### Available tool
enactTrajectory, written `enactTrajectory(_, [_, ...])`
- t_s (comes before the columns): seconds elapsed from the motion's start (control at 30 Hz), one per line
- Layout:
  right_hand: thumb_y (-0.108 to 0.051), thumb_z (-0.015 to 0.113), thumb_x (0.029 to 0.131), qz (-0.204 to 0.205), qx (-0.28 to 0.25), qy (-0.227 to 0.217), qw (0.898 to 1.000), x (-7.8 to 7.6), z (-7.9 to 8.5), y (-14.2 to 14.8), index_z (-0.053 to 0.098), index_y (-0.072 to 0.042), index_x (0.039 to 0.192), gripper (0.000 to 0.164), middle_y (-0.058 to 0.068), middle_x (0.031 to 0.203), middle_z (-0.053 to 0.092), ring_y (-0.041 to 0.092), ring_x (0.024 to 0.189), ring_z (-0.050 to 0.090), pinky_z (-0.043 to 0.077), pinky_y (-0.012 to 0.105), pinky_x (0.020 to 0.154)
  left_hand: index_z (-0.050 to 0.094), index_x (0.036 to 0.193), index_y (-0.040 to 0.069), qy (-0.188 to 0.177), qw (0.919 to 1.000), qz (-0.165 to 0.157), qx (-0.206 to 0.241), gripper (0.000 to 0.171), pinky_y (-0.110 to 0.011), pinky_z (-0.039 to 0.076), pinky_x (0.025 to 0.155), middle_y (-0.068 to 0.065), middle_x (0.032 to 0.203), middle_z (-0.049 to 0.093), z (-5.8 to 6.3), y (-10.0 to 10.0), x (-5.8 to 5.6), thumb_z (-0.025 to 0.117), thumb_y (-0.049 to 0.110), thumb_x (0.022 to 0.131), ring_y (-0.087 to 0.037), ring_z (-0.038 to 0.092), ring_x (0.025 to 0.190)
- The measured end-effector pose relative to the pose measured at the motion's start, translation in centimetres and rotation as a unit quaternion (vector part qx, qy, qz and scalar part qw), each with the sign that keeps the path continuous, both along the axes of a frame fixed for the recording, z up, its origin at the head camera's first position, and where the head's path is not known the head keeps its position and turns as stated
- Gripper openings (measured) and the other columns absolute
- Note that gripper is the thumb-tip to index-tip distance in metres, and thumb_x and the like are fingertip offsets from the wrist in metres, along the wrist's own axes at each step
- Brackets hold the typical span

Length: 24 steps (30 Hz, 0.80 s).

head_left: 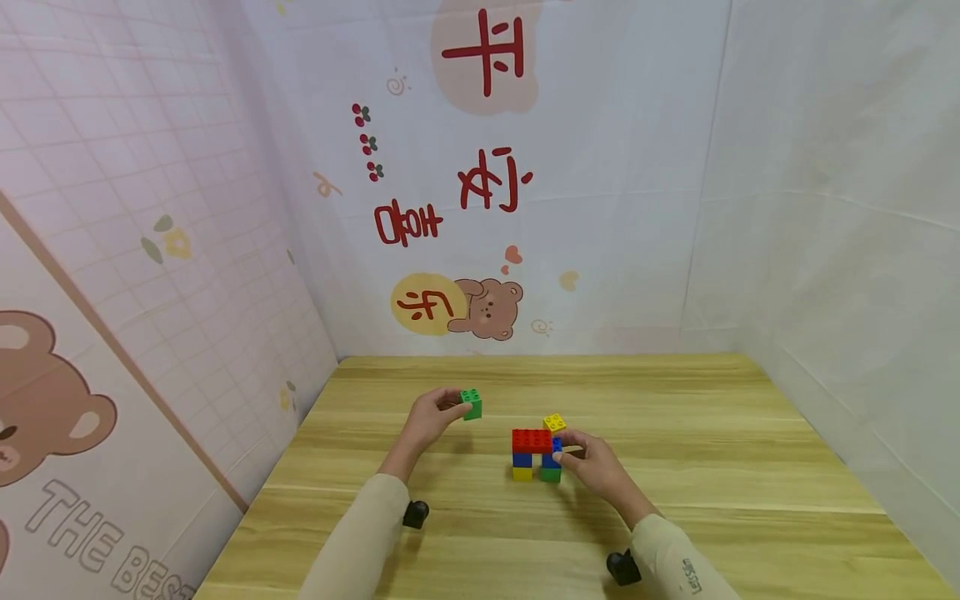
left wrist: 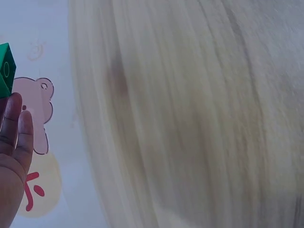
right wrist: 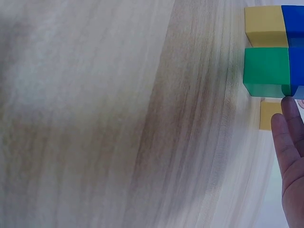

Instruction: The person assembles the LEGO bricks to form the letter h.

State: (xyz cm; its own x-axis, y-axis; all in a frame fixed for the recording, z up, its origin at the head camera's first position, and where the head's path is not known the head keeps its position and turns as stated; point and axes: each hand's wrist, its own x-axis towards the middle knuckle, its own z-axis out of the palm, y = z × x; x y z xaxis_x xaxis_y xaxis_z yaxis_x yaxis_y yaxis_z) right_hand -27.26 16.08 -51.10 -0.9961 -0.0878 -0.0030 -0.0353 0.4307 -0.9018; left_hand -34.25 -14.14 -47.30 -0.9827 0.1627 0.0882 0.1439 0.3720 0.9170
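Note:
Raised over the left part of the table, my left hand (head_left: 433, 417) pinches a green toy brick (head_left: 471, 404) between thumb and fingers. The brick also shows at the edge of the left wrist view. To the right stands a small arch of bricks. Its red long brick (head_left: 531, 441) bridges two columns: blue (head_left: 522, 460) over yellow (head_left: 522, 474) on the left, blue (head_left: 548, 460) over green (head_left: 551, 475) on the right. My right hand (head_left: 596, 467) pinches the right column's blue brick, whose studs stick out past the red one. Its fingertips (right wrist: 288, 105) reach the column's side.
A yellow brick (head_left: 554, 422) sits just behind the arch, beside my right fingers. The wooden table (head_left: 675, 400) ends at a printed cloth wall (head_left: 615, 250) at the back, with more cloth on both sides. Black wrist devices (head_left: 415, 514) hang by both sleeves.

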Motion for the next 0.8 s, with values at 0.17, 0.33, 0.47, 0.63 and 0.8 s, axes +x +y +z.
enactTrajectory(0.17, [-0.017, 0.068, 0.096, 0.000, -0.002, -0.002, 1.000, 0.0, -0.2, 0.1, 0.064, -0.008, 0.128, 0.034, 0.010, 0.127, 0.062, 0.031, 0.110, 0.062, 0.053, 0.046, 0.088, 0.066, 0.127, 0.014, 0.003, 0.9999, -0.012, 0.008, 0.043, -0.047, 0.050, 0.093, -0.002, 0.113, 0.067, 0.6, 0.6, 0.2, 0.073, 0.037, 0.091, -0.019, 0.062, 0.103])
enactTrajectory(0.33, [-0.017, 0.068, 0.096, 0.001, -0.001, -0.003, 1.000, -0.1, -0.2, 0.2, 0.063, -0.009, 0.128, 0.034, 0.010, 0.128, 0.061, 0.031, 0.111, 0.062, 0.053, 0.046, 0.089, 0.064, 0.129, 0.012, 0.007, 0.9993, -0.031, 0.021, 0.044, -0.045, 0.050, 0.093, -0.003, 0.115, 0.067, 1.2, 1.4, 0.4, 0.073, 0.035, 0.092, -0.020, 0.062, 0.105])
enactTrajectory(0.47, [-0.017, 0.068, 0.096, 0.001, 0.001, -0.004, 1.000, -0.1, -0.1, 0.1, 0.063, -0.009, 0.128, 0.034, 0.010, 0.128, 0.061, 0.031, 0.111, 0.062, 0.054, 0.046, 0.088, 0.064, 0.129, 0.012, 0.007, 0.9984, -0.050, 0.025, 0.044, -0.042, 0.051, 0.092, -0.004, 0.115, 0.067, 1.7, 2.2, 0.4, 0.073, 0.034, 0.092, -0.021, 0.062, 0.106])
enactTrajectory(0.63, [-0.016, 0.068, 0.096, 0.000, -0.003, -0.004, 1.000, -0.1, -0.1, 0.1, 0.064, -0.009, 0.128, 0.033, 0.010, 0.127, 0.062, 0.030, 0.110, 0.063, 0.054, 0.046, 0.088, 0.065, 0.128, 0.012, 0.006, 0.9974, -0.069, 0.020, 0.043, -0.040, 0.052, 0.091, -0.003, 0.115, 0.067, 1.9, 3.0, 0.4, 0.073, 0.034, 0.092, -0.020, 0.060, 0.107])
enactTrajectory(0.8, [-0.016, 0.068, 0.096, 0.000, -0.004, -0.005, 1.000, -0.1, 0.0, 0.1, 0.064, -0.009, 0.127, 0.033, 0.010, 0.127, 0.062, 0.030, 0.109, 0.063, 0.054, 0.046, 0.088, 0.066, 0.127, 0.013, 0.014, 0.9960, -0.088, 0.007, 0.041, -0.039, 0.052, 0.090, -0.002, 0.114, 0.067, 2.2, 3.7, 0.6, 0.072, 0.032, 0.092, -0.020, 0.061, 0.106])
